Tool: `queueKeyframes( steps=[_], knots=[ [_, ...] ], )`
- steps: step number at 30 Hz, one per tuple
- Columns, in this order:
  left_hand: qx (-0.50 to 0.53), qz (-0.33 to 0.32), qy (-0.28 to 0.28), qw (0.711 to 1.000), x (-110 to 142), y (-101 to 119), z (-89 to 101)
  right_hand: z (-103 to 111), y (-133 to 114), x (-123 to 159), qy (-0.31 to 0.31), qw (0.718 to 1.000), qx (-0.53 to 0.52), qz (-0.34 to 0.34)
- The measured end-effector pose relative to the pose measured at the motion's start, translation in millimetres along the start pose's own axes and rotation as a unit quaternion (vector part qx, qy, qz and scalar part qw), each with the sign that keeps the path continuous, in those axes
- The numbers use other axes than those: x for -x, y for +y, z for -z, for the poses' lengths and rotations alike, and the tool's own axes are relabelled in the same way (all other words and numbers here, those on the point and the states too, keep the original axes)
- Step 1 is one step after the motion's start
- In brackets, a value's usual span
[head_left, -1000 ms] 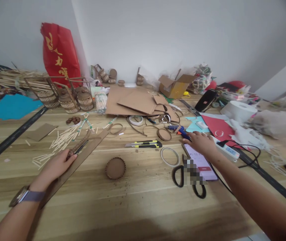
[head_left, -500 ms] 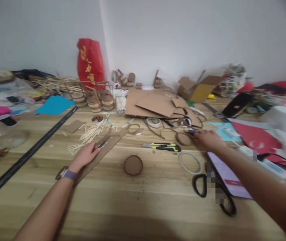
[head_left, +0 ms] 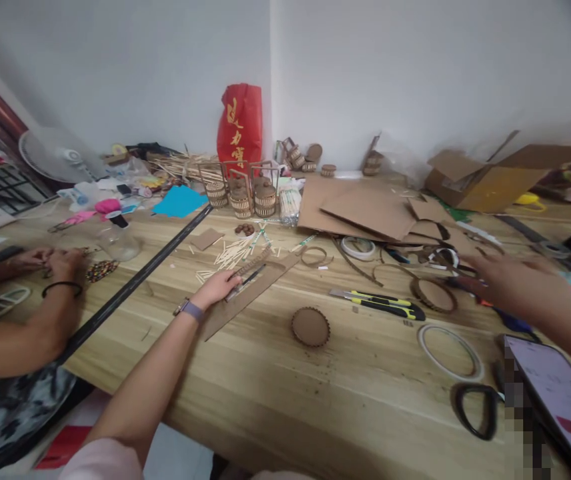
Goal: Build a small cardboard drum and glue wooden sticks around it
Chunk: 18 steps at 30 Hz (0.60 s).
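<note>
The left hand (head_left: 218, 288) has its grip closed on a dark pen (head_left: 254, 273), over a brown card strip (head_left: 245, 300), left of centre. The right hand (head_left: 520, 283) blurs at right; I can't tell its grip. Brown balls (head_left: 244, 229) sit in what looks like a small dish, below handled baskets (head_left: 265, 201) on the bench (head_left: 265, 380).

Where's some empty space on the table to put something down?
Bare wood shows between the left arm and the round cardboard piece, and between that arm and the long black strip. It's crowded around the cardboard sheets.
</note>
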State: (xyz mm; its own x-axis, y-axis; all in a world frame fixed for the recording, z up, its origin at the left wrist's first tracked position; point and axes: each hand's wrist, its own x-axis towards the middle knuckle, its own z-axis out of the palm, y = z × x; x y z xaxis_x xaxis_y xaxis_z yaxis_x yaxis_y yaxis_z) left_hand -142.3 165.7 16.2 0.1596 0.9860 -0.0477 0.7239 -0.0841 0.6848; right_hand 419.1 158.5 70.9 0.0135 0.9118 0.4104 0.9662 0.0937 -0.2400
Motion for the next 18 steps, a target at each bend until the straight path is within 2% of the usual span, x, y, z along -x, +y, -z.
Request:
queueKeyframes(
  steps=[2,4,7,8,10,11,13,15,18],
  knots=[
    [0.041,0.019,0.007,0.999,3,5,6.2,-6,-20,17,-0.046,0.998,0.016,0.034],
    [0.085,0.032,0.009,0.996,10,16,9.9,-12,-48,38,-0.125,0.988,0.032,0.090],
    [0.153,0.033,-0.021,0.987,26,48,4.7,-14,-99,68,-0.145,0.983,-0.007,0.114],
    [0.172,0.030,-0.043,0.984,33,61,-0.6,-12,-117,75,-0.162,0.980,-0.051,0.103],
    [0.206,0.022,-0.099,0.973,47,87,-15.7,-9,-152,83,-0.189,0.969,-0.158,0.030],
    [0.245,0.021,-0.164,0.955,54,99,-24.5,-7,-167,85,-0.207,0.952,-0.225,-0.001],
    [0.283,0.005,-0.262,0.923,66,118,-41.9,-5,-189,84,-0.198,0.906,-0.373,-0.026],
    [0.303,-0.009,-0.313,0.900,76,130,-55.8,-4,-201,81,-0.157,0.873,-0.461,-0.038],
    [0.342,0.016,-0.352,0.871,85,138,-66.7,-5,-200,80,-0.136,0.867,-0.476,-0.054]
  ],
)
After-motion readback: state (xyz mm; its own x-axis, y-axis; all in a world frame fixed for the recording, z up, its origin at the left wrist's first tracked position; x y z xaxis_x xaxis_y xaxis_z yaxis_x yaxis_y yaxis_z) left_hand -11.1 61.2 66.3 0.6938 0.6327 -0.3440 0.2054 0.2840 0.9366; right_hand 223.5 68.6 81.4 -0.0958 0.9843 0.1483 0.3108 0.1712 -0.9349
